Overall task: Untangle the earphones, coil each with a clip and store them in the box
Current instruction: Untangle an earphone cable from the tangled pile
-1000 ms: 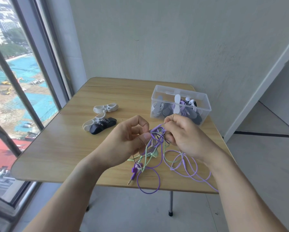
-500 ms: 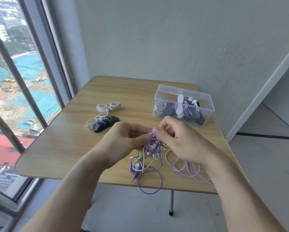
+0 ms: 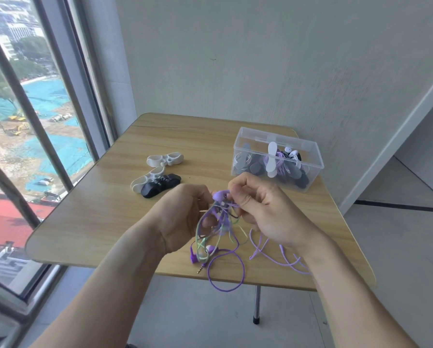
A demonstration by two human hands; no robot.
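Left hand and right hand both pinch tangled purple and green earphone cords above near edge of light wooden table. Clear plastic box far right, coiled earphones inside. White and black clips lie left.

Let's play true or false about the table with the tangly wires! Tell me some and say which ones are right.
1. Both hands, left hand and right hand, hold the tangled purple and green earphone cables. True.
2. The clear plastic box is empty. False: coiled earphones lie inside.
3. Two white clips and one black clip lie on the wooden table. True.
4. A purple loop hangs over the table's near edge. True.
5. The box has a lid on. False: it is open.
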